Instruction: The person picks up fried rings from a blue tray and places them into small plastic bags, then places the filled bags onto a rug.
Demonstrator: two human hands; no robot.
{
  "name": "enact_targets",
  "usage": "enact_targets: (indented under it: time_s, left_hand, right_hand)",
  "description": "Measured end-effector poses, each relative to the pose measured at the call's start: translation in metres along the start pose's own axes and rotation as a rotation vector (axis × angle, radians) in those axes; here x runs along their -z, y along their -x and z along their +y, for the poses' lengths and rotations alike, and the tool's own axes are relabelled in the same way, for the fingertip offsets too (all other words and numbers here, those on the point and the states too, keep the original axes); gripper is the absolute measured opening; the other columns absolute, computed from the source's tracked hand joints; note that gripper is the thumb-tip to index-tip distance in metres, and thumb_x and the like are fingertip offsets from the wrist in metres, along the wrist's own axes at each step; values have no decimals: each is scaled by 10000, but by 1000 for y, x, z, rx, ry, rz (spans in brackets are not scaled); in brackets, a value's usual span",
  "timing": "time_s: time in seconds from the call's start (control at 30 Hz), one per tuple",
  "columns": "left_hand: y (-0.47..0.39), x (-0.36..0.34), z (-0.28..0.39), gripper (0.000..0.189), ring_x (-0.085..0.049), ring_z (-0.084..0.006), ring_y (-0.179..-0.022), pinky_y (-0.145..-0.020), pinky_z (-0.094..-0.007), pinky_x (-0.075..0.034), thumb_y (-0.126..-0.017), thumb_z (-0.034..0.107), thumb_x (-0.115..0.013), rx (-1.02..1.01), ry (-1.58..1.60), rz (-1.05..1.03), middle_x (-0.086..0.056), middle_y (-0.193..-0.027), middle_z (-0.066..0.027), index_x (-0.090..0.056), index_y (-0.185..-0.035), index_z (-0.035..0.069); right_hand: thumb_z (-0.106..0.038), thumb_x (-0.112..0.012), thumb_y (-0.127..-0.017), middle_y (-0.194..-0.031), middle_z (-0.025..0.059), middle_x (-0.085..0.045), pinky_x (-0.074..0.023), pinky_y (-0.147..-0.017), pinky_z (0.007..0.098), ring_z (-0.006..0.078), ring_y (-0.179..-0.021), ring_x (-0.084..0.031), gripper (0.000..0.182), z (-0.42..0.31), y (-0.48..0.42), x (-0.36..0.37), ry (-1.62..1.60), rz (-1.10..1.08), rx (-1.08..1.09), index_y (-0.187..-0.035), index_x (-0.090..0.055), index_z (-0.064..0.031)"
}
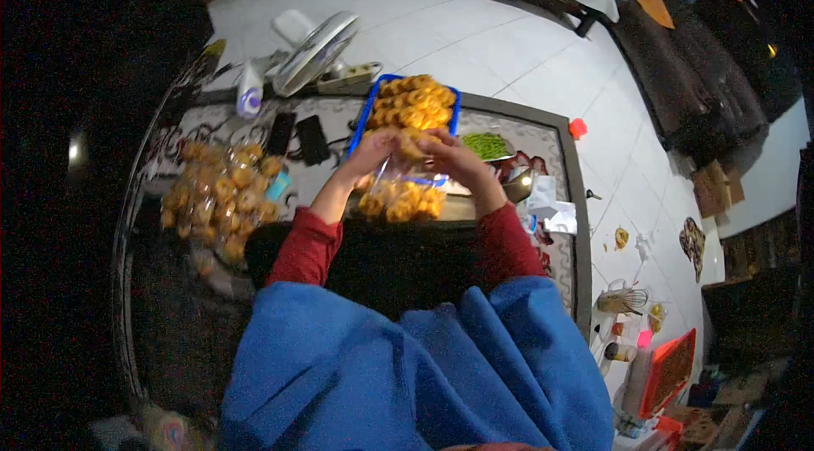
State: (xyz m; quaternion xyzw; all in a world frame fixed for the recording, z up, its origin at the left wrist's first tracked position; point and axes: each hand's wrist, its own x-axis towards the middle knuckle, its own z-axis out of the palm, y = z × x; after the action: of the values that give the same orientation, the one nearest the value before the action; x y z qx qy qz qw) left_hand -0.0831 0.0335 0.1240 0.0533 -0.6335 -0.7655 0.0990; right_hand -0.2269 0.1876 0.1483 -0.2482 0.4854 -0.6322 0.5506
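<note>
My left hand [374, 151] and my right hand [456, 157] meet in front of me, fingers closed at the upper part of a clear plastic bag [395, 172]. Between the fingertips is a yellow ring-shaped snack [412, 143]; blur hides which hand bears it. Golden snack pieces [402, 202] fill the bottom of the bag. Just beyond my hands, a blue tray [457, 109] carries a heap of golden ring-shaped snacks [416, 101]. To the left lies a large clear bag of ring-shaped snacks [219, 196].
Two dark phones [311, 139] lie left of the tray. Right of it are a plate of thin green pieces [486, 146] and white boxes [552, 206]. A white bottle [250, 92] stands far left. On the tiled floor are a whisk [623, 300] and a red-orange basket [668, 375].
</note>
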Motion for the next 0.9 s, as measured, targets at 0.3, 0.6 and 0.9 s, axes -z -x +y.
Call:
enact_targets:
  time_s: [0.3, 0.6, 0.9]
  left_hand:
    - [46, -38, 54, 360, -592, -145, -890, -772, -295, -500, -817, 342, -598, 108, -63, 17, -585, -995, -25, -490, -1038, 80]
    - [72, -32, 118, 526, -580, -136, -914, -829, -308, -477, -792, 433, -590, -113, -122, -11, -567, -1033, -44, -444, -1127, 55]
    - [120, -39, 178, 533, -568, -155, -968, -858, -280, -464, -839, 371, -543, -81, -160, -154, -553, -1113, -101, -458, -1173, -35]
  right_hand:
    - [-375, -559, -838, -1047, 75, -569, -460, -730, 262, 153, -935, -542, 484, -57, 70, -54, 787, -3, 155, -1180, -488, -41]
    - [-178, -690, -739, -973, 67, -612, -471, -729, 263, 114, -810, -576, 406, -106, 90, -131, 1230, -134, 488, -1092, -553, -30]
    - [-162, -649, -777, -978, 37, -607, -458, -760, 257, 108, -845, -556, 325, -131, 107, -168, 1197, -140, 829, -1075, -574, -56]
